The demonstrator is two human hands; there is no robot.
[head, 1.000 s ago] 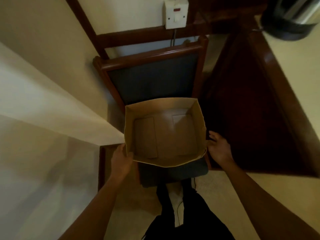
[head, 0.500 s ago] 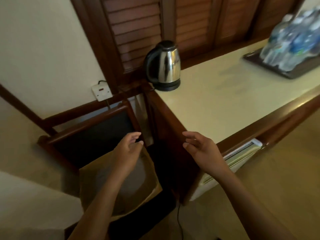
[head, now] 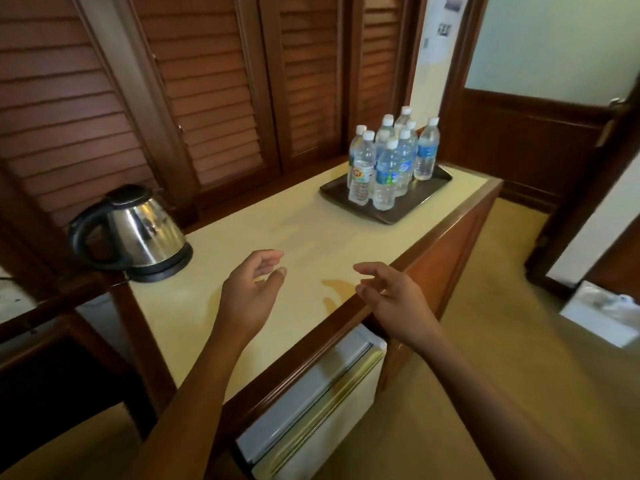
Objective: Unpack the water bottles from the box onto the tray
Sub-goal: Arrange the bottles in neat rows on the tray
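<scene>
Several clear water bottles (head: 389, 161) with white caps and blue labels stand upright, close together, on a dark tray (head: 410, 206) at the far right end of the cream counter. My left hand (head: 251, 292) hovers over the counter's near part, empty, its fingers apart and loosely curled. My right hand (head: 391, 294) is level with it above the counter's wooden front edge, also empty with fingers spread. Both hands are well short of the tray. The cardboard box is out of view.
A steel electric kettle (head: 133, 233) stands on the cream counter (head: 304, 237) at the left end. Louvred wooden doors (head: 194, 98) line the wall behind. A white mini fridge (head: 311, 410) sits under the counter. A door (head: 540, 98) is at the right.
Both hands let go of the empty cardboard box on the chair and lifted away. My view swung right and up from the chair to the counter, bringing the tray of bottles into view.
</scene>
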